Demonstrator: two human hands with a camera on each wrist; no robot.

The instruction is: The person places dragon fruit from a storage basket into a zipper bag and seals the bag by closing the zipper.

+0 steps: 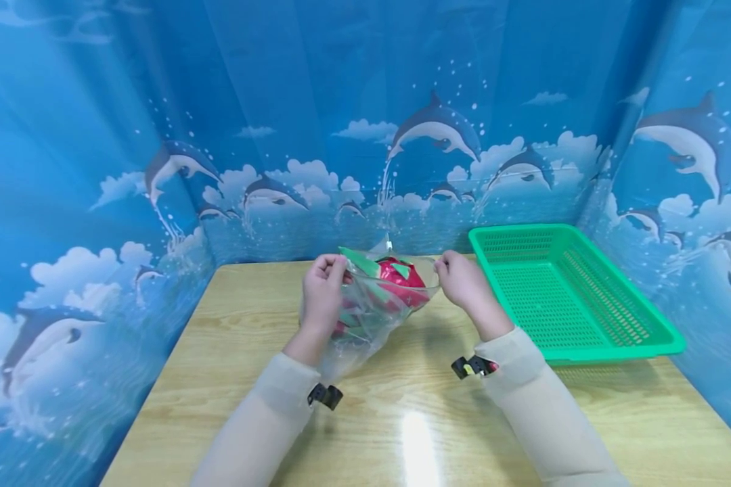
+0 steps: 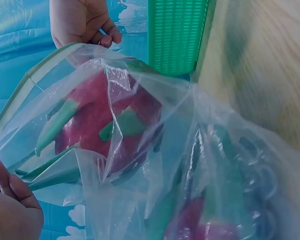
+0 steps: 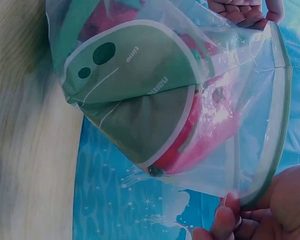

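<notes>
A clear plastic bag (image 1: 356,345) with a green-edged mouth hangs tilted above the table between the two hands. Inside it lies a dragon fruit (image 2: 107,120), glossy red with green leaf tips, near the mouth. Deeper down, another red and green piece (image 2: 202,217) shows blurred through the plastic. My left hand (image 1: 324,291) pinches the left side of the rim between thumb and fingers. On the opposite side my right hand (image 1: 463,281) pinches the rim too, keeping the mouth spread. A green oval print (image 3: 130,75) with white lettering covers part of the bag's outside.
To the right, a green plastic basket (image 1: 615,355) with perforated walls stands on the wooden table (image 1: 231,379). Blue curtains (image 1: 317,88) with printed dolphins and clouds enclose the back and both sides. Small wrist cameras sit on both sleeves.
</notes>
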